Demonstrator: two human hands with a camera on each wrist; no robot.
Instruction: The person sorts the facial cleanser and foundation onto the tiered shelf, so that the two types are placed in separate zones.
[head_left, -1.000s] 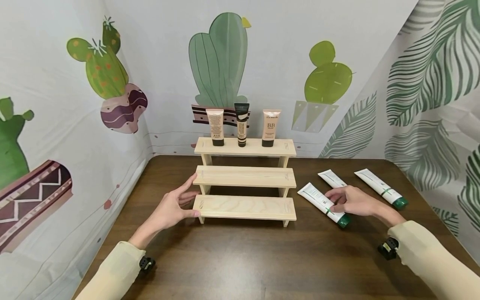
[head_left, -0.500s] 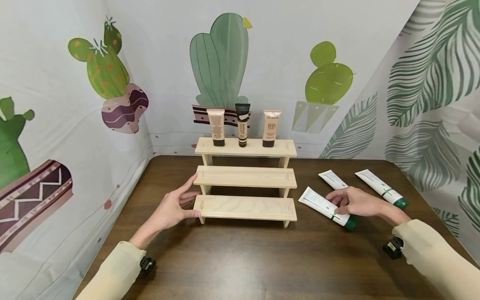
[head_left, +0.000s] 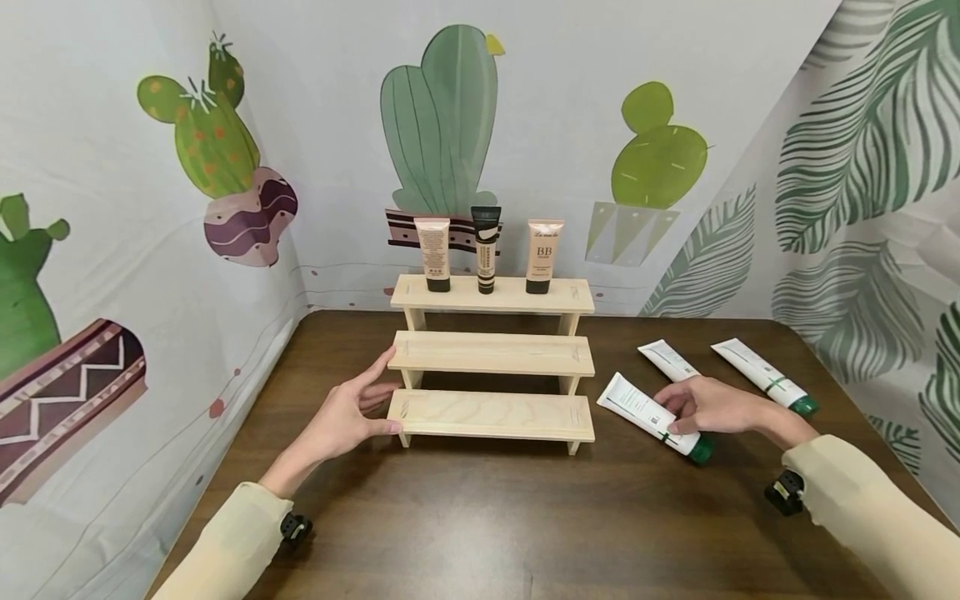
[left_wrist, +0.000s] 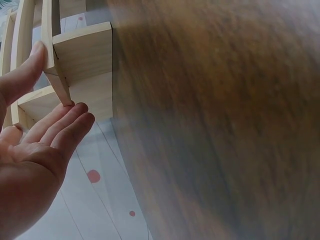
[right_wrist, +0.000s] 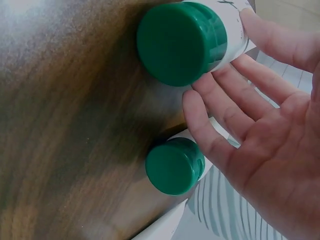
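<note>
Our right hand [head_left: 712, 406] pinched a white tube [head_left: 643, 411], green-capped and finely printed, while our left hand [head_left: 347, 414], fingers [left_wrist: 74, 133] extended, touched the pale wooden stand [head_left: 491, 412]

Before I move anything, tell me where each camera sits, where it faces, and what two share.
Head: worn on the head, facing forward and down at the wooden stand; left grip, right grip and both sleeves show.
Left wrist: on that wrist, facing the stand's left end and the table; left grip shows.
Right wrist: on that wrist, facing the green cap of the near white tube; right grip shows.
Head and right wrist share the right grip holding that tube.
</note>
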